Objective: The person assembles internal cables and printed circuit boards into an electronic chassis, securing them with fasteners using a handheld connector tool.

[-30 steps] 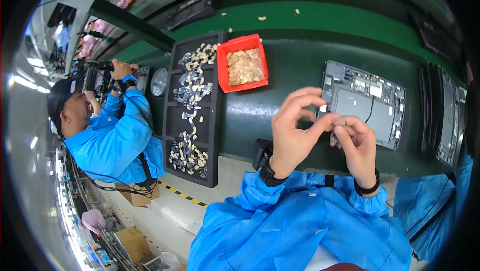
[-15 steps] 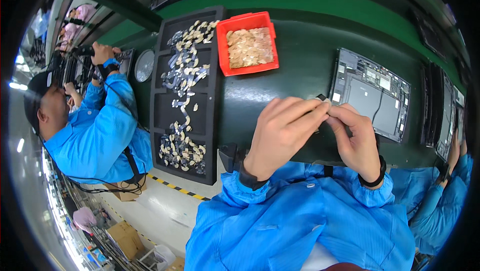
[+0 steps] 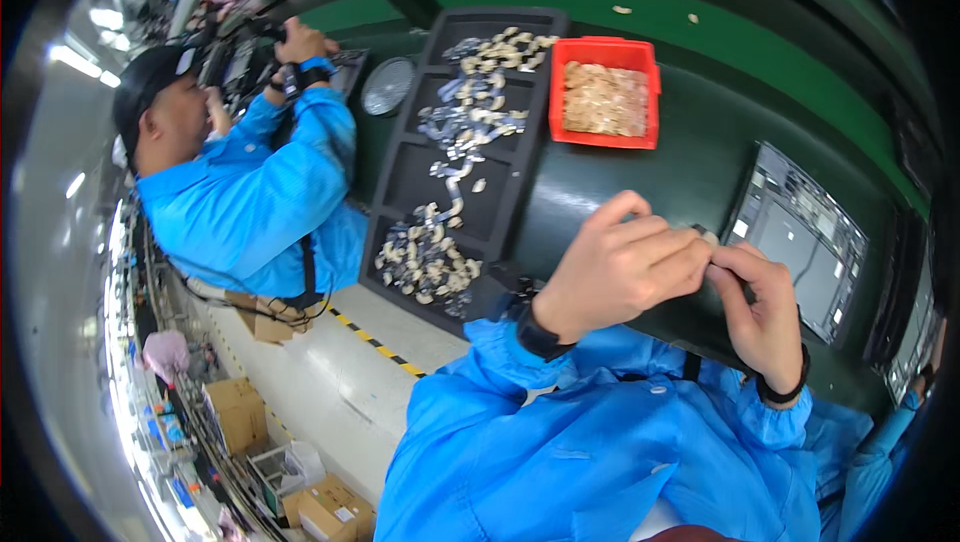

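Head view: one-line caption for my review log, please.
Both hands, left hand and right hand, pinch a small part above a green bench.

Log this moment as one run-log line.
left hand: pinching small part | right hand: pinching same part | behind: red bin, black tray, open device

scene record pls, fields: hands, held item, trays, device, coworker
hands: left hand and right hand raised together above the green bench, fingertips meeting
held item: small pale part pinched between both hands; too small to identify
trays: black compartment tray with scattered small silver and cream parts, left of the hands; red bin of tan parts beside its far end
device: open flat electronic assembly on the bench, right of the hands
coworker: person in blue jacket and dark cap at left, hands up at own station
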Motion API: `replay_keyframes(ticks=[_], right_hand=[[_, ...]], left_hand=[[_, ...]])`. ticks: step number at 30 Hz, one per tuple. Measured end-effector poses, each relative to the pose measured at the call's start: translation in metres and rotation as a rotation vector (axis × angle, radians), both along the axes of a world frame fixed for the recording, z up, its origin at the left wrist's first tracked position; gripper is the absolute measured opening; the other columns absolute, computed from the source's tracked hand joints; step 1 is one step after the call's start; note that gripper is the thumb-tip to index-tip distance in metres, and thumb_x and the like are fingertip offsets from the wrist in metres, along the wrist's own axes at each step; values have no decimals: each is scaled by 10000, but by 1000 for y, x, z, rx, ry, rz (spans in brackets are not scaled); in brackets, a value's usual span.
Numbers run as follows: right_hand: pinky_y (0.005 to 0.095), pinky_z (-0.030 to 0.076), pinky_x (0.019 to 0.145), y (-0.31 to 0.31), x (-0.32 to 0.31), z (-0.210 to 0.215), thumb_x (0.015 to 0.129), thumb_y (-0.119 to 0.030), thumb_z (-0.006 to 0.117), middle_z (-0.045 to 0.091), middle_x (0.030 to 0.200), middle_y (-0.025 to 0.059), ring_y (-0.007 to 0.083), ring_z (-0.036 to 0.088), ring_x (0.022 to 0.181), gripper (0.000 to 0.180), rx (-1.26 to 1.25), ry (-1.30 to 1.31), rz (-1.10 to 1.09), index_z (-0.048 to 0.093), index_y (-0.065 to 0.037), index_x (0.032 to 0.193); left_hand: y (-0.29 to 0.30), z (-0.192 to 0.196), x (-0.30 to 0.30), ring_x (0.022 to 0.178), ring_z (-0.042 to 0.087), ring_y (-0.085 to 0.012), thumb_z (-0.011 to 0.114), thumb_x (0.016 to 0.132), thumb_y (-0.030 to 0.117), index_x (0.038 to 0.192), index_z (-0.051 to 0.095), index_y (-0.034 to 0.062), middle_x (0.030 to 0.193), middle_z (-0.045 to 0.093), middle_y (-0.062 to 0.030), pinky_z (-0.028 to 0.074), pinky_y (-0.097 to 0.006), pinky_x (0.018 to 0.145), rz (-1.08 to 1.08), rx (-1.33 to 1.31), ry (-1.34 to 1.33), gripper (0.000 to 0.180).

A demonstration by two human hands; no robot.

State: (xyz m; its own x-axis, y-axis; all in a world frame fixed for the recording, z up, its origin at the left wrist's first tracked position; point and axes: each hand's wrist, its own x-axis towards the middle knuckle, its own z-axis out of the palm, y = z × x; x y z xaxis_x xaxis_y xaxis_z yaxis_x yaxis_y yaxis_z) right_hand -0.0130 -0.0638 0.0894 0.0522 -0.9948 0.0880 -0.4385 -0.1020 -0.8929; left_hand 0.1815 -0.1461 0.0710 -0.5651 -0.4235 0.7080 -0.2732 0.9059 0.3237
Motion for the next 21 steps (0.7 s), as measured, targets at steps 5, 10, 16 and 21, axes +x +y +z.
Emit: replay_keyframes(ticks=[5,10,16,21], right_hand=[[297,464,639,6,4,-3,956,45,611,697,848,143,199,624,696,192,-43,-13,-98,720,32,1113],[285,547,730,-5,-1,-9,1020,-31,600,786,1015,157,200,759,880,235,-45,40,-179,706,-2,1227],[359,584,785,-18,4,-24,964,24,649,767,1027,186,345,758,931,184,-275,57,-355,698,19,1141],[376,540,814,-11,-7,-30,756,22,748,773,1105,89,292,708,1085,370,-516,465,-351,754,-60,1117]], left_hand=[[-11,2,-3,692,662,-123,837,753,149,872,722,110,878,734,20,449,-306,679,26,-21,-2,170],[-61,-3,5,670,697,-189,791,788,105,850,710,97,841,751,-28,474,-319,674,296,-34,-4,103],[-70,-13,-7,930,762,-370,705,928,108,1190,735,4,985,768,-218,575,-393,825,669,142,139,284],[13,11,-52,719,765,-218,727,968,232,995,782,11,770,742,-171,536,-351,614,137,799,137,229]])
